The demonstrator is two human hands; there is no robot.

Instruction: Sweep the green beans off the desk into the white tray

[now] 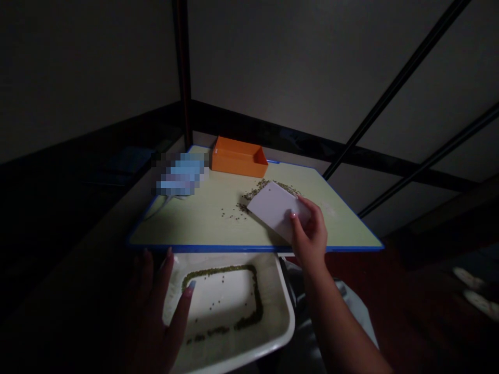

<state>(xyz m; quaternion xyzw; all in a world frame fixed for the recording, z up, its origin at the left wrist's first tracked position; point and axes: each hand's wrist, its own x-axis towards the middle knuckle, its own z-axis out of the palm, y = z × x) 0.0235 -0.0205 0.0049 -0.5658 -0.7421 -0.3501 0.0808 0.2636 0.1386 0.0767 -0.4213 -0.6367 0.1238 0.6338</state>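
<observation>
My right hand (312, 234) grips a pale, flat rectangular card (275, 208), thumb on top. The card is tilted over the table, with small dark green beans or seeds (253, 193) scattered around its far and left edges. Below the table's front edge is a white plastic basin (286, 317). More of the same green grains (257, 296) line the edges of the basin's floor, with a few loose in the middle. My left hand (159, 311), in shadow, is at the basin's left side with fingers apart; whether it touches the rim is hard to tell.
An open orange box (237, 165) stands at the back of the pale yellow-green, blue-edged table (202, 228). A blurred-out bluish item (183, 174) lies at the left edge, with a white cable beside it. Walls rise behind. Light-coloured footwear (470, 278) is on the floor at right.
</observation>
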